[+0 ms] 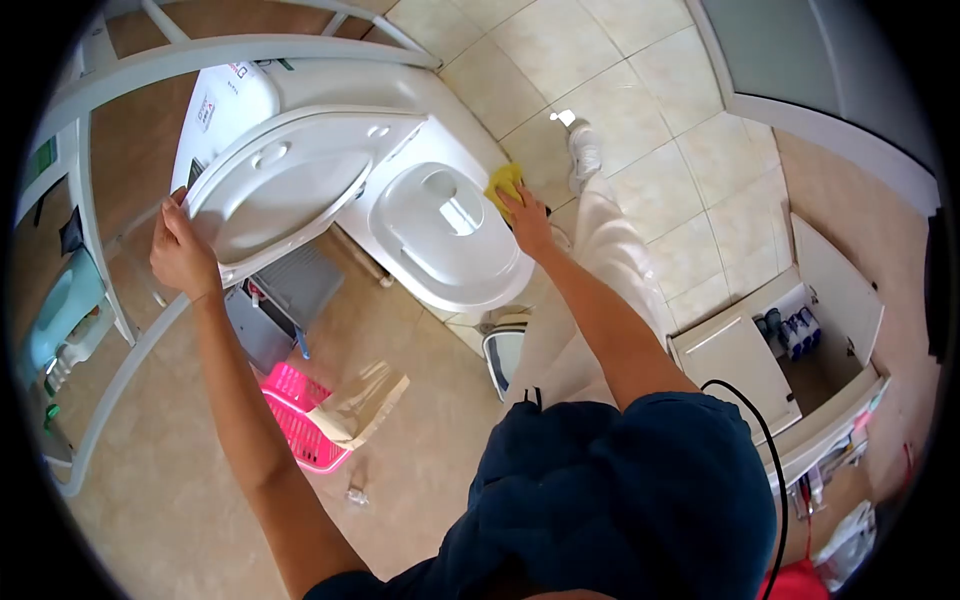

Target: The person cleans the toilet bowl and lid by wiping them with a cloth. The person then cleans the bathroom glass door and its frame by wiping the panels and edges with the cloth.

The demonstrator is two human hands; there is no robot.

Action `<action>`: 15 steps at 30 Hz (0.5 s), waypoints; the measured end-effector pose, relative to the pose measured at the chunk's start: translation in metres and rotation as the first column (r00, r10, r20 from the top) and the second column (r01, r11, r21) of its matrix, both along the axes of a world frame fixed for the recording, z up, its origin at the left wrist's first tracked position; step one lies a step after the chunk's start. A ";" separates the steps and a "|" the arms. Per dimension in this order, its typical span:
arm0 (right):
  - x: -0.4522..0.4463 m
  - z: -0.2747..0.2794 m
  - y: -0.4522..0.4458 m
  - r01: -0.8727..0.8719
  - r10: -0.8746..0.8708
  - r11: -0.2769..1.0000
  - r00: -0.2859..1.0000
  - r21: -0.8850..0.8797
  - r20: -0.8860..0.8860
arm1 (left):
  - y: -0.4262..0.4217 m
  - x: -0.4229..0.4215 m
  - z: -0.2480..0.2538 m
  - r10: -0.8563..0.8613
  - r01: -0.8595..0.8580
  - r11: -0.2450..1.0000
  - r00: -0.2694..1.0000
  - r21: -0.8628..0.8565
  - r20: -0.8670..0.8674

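Observation:
A white toilet bowl (400, 235) stands in the upper middle of the head view, its inside showing. Its white lid and seat (300, 190) are raised toward the left. My left hand (183, 250) grips the outer edge of the raised lid, with its fingers bent round the rim. My right hand (525, 215) presses a yellow cloth (508, 182) against the outer right side of the toilet, near the rim. The fingers lie over the cloth, which is bunched beneath them.
A white rack (150, 75) surrounds the toilet at the left. A pink basket (310, 440) with a brown paper bag (365, 400) is on the floor, beside a grey bin (260, 325). An open cabinet (740, 365) is at the right. A black cable (778, 480) hangs near my body.

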State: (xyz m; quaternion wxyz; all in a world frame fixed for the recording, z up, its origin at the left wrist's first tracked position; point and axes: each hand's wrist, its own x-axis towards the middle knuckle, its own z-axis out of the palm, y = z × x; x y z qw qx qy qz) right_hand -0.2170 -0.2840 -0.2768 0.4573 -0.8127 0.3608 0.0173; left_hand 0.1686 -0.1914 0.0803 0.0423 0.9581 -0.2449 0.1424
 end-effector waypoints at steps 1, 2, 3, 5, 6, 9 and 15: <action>-0.020 -0.006 0.007 0.013 -0.010 0.997 0.999 0.071 -0.041 | 0.000 -0.001 0.001 0.022 -0.022 1.000 1.000 0.003 0.006; -0.041 -0.010 0.011 0.030 -0.019 0.990 0.997 0.138 -0.081 | 0.000 -0.002 0.003 0.039 -0.040 0.998 0.999 0.049 0.017; -0.059 -0.013 0.008 0.015 0.021 0.972 0.988 0.234 -0.151 | -0.001 -0.003 0.004 0.056 -0.059 0.994 0.998 0.090 0.031; -0.091 -0.007 -0.004 0.021 0.102 0.910 0.957 0.414 -0.273 | -0.003 -0.001 0.005 0.069 -0.072 0.989 0.997 0.131 0.025; -0.102 0.007 -0.013 0.163 -0.057 0.865 0.971 0.474 -0.231 | -0.001 0.002 0.003 0.066 -0.066 0.989 0.998 0.133 0.006; -0.135 0.069 -0.058 0.465 -0.490 0.687 0.864 0.559 -0.116 | 0.005 0.009 0.001 0.004 0.001 0.996 0.998 0.092 -0.060; -0.224 0.163 -0.247 0.800 -0.795 0.593 0.600 0.089 -0.092 | -0.001 0.002 0.014 -0.042 0.063 0.960 0.996 0.272 -0.085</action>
